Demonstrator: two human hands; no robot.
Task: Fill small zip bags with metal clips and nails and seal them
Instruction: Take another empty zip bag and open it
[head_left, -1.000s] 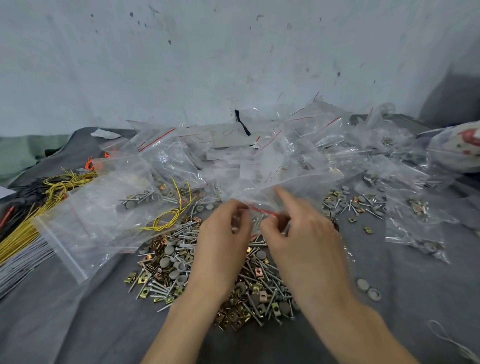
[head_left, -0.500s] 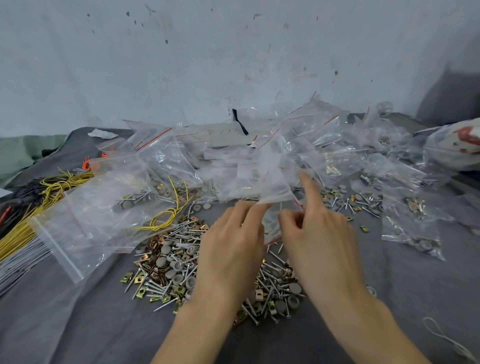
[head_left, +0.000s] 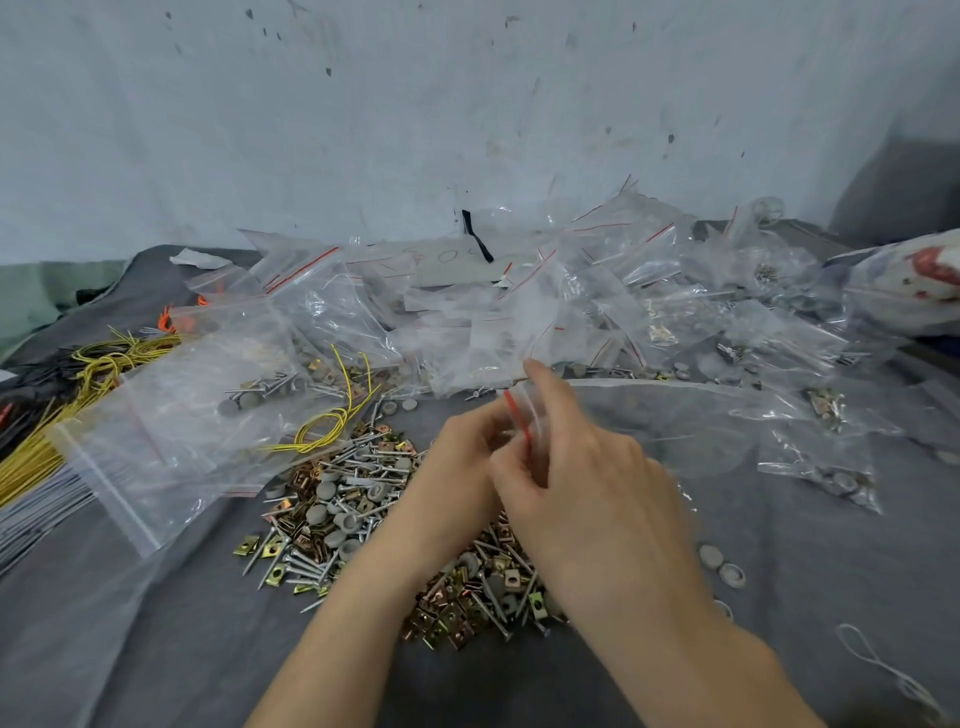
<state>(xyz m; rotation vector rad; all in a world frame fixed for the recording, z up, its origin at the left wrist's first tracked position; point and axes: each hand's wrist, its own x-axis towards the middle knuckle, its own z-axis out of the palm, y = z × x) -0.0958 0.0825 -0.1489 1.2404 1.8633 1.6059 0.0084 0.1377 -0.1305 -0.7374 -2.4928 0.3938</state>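
Note:
A small clear zip bag (head_left: 524, 410) with a red seal line stands between my hands above the grey cloth. My left hand (head_left: 457, 478) and my right hand (head_left: 576, 483) both pinch it at its red strip; their fingers overlap and blur. Below them lies a loose pile of nails, brass-coloured metal clips and grey round caps (head_left: 343, 509). The bag's contents are hidden behind my fingers.
A heap of filled and empty zip bags (head_left: 597, 301) runs along the wall. A large clear bag (head_left: 171, 431) lies at the left beside yellow wire bundles (head_left: 78, 395). Loose caps (head_left: 722, 566) and a white string (head_left: 883, 670) lie at the right.
My hands came back from the bag heap toward me with a small bag. Both now pinch it at the red strip, which stands nearly upright.

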